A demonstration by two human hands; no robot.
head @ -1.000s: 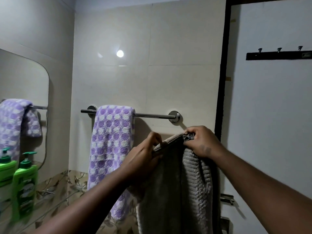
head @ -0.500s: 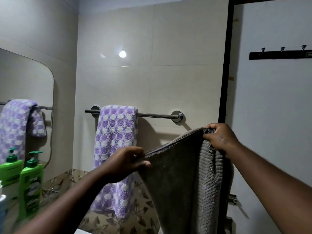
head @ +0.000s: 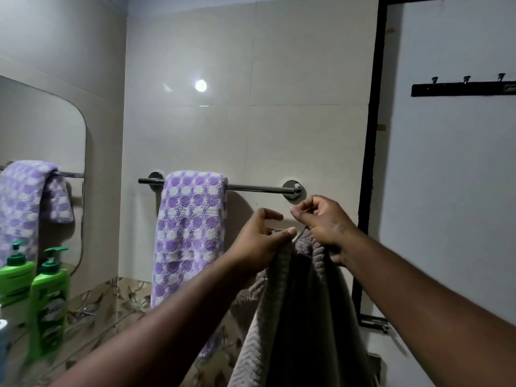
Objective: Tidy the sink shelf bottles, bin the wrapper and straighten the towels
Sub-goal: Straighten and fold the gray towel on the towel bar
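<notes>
A grey ribbed towel [head: 304,311] hangs folded from both my hands, just below the right end of the chrome towel rail [head: 257,187]. My left hand [head: 259,244] pinches its top edge on the left. My right hand [head: 324,222] grips the bunched top on the right, thumb and forefinger pinched. A purple-and-white spotted towel [head: 190,236] is draped over the rail's left half. A green pump bottle [head: 49,303] stands on the glass shelf [head: 92,328] at lower left.
A mirror [head: 42,169] on the left wall reflects the spotted towel and the bottle. A dark door frame [head: 371,163] runs down the right of the tiled wall. A black hook rack [head: 463,88] is fixed on the white door.
My hands spread the grey towel wide half a second ago, then came back together, so the towel now hangs folded between them, slightly higher and nearer the rail.
</notes>
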